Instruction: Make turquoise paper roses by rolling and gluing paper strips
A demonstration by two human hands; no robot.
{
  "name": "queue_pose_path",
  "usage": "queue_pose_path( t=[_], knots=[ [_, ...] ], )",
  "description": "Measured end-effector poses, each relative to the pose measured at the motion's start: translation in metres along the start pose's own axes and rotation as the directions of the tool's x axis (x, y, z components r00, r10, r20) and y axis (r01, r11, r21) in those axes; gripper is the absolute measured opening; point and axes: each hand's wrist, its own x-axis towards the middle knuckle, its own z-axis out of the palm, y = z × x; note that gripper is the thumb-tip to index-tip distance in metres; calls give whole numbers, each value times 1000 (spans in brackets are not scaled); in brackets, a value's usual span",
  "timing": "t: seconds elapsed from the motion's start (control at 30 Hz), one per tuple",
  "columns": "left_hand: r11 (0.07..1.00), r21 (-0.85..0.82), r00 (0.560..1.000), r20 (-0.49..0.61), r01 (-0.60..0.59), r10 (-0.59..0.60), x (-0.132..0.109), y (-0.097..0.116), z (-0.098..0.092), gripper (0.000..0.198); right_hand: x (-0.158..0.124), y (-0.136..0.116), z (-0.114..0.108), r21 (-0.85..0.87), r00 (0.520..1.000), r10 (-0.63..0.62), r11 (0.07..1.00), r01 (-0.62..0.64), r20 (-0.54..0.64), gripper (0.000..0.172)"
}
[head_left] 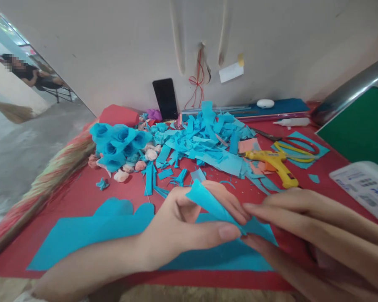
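One red table; blue sheet flat along its near edge. Scrap pile behind, flower bunch to its left. Left hand pinches a blue strip, tilted above the sheet. Right hand: fingertips at strip's narrow end, can't tell if gripping. Glue gun beside scraps, right.

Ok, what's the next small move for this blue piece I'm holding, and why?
Probably pinch and lightly twist the narrow end of the blue paper piece with your right hand: your left hand grips the tapering piece, and your right thumb is at its narrow tip.
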Motion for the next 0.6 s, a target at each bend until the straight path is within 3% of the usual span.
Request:
queue_pose_path(
  t=[0.13,0.33,0.47,0.6],
  knots=[
    [997,-22,997,21,70,-69,1,-4,3,10,9,-10,-1,70,998,49,996,-46,-44,18],
    [982,-115,988,3,153,-154,5,-7,5,7,-4,-3,-2,158,996,79,984,-85,43,19],
    [977,-131,980,-85,167,-179,6,-3,6,9,-1,15,-12,15,972,234,972,-234,-16,14],
    [985,-97,982,-113,144,-154,8,2,4,10,14,38,-12,-168,962,274,948,-272,-10,16]
  ],
)
